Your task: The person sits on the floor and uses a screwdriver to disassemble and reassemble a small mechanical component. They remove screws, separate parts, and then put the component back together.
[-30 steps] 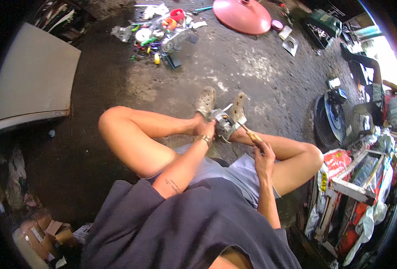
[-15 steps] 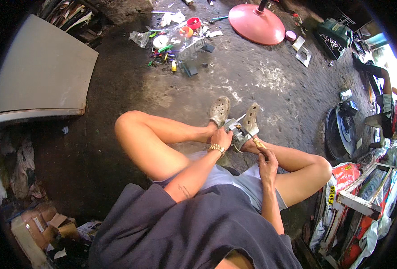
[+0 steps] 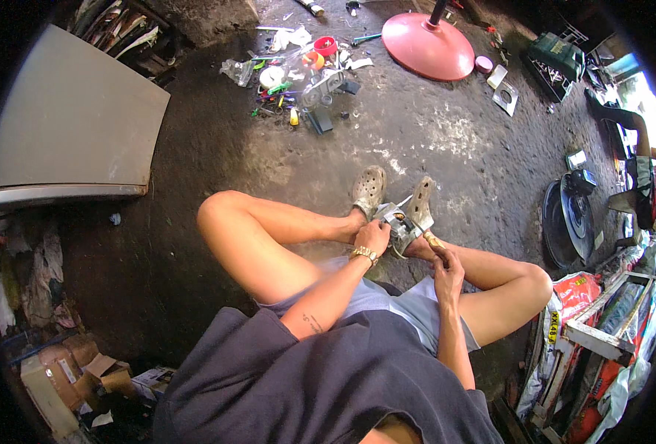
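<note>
Head-worn fisheye view, downward over legs (image 3: 235, 240) and floor (image 3: 409, 137).

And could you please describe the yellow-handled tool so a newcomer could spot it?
Find the beige perforated clogs near the centre, then the silvery metal part just below them. To its lower right, the right hand holds the slim tool, whose yellowish handle sets it apart from the metal.

Two hands (image 3: 373, 237), one metal device (image 3: 400, 229), one yellow-handled tool (image 3: 433, 240), two clogs (image 3: 370, 188), one wristwatch (image 3: 365, 255) and one round red base (image 3: 426, 50).
</note>
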A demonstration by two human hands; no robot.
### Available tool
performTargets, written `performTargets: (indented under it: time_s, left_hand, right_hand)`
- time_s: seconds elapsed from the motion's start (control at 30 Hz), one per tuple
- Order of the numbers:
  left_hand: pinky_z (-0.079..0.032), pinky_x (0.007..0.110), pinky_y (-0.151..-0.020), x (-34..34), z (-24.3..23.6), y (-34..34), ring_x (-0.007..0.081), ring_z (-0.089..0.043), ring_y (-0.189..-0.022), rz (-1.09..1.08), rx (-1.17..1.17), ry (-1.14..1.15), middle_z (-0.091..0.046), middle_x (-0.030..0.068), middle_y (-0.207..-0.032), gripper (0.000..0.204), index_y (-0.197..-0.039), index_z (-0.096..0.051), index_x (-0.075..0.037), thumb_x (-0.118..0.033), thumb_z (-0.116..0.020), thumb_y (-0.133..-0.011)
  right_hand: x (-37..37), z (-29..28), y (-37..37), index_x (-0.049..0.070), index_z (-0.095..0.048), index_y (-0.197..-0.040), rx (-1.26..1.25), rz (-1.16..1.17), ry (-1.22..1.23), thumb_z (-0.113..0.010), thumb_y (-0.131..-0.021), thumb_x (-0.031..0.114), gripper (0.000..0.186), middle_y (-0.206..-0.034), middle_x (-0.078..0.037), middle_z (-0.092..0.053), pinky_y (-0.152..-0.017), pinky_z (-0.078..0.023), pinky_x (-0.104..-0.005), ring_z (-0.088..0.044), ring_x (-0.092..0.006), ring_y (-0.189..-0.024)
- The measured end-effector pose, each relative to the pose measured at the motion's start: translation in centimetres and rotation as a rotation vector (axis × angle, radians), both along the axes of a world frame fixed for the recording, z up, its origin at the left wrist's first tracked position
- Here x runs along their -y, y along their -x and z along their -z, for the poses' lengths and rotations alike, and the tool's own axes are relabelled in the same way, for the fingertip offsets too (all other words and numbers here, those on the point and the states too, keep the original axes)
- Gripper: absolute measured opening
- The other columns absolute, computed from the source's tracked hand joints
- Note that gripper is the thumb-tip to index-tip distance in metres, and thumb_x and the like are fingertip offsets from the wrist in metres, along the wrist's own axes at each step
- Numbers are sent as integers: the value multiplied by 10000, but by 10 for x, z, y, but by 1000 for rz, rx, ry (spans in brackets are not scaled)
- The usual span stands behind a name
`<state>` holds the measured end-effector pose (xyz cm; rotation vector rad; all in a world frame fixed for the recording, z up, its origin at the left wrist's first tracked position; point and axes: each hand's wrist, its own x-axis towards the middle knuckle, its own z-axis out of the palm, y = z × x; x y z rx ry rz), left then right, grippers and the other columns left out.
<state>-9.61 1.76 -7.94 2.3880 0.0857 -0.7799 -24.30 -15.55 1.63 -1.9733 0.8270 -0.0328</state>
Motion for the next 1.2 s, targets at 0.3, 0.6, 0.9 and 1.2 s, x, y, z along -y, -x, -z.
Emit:
performTargets:
  time_s: [0.3, 0.6, 0.9, 1.2]
  left_hand:
    - [-530, 549, -909, -4, 8, -15, 467, -685, -1020, 120, -37, 27, -702, 319, -1029, 538, -1020, -749, 35, -452, -541, -928]
    - [-551, 537, -859, -6, 15, -15, 482, -695, -956, 113, 55, 13, -699, 323, -956, 566, -948, -757, 52, -481, -567, -930]
    - [-531, 509, -801, -15, -16, 16, 458, -697, -866, -40, 27, 254, -707, 289, -860, 470, -834, -716, 27, -428, -615, -890]
    - [-498, 536, -758, -22, 22, -17, 460, -688, -819, -238, -281, 302, -711, 298, -842, 507, -893, -707, 82, -419, -631, -884]
  right_hand:
    - [1, 19, 4, 63, -728, -1230, 75, -35, 34, -620, -964, 52, 287, -983, -36, -676, -607, -510, -258, -606, -103, -723]
    - [-1, 21, -2, 69, -723, -1248, 32, -50, 31, -629, -958, 69, 305, -958, -46, -697, -603, -501, -263, -612, -101, -726]
    - [5, 22, 2, 53, -732, -1201, 72, -48, 90, -655, -949, 70, 264, -993, -66, -710, -645, -524, -272, -636, -122, -753]
    - [-3, 17, -5, 59, -721, -1236, 35, -39, 26, -643, -955, 88, 293, -979, -65, -685, -648, -525, -288, -641, -130, -749]
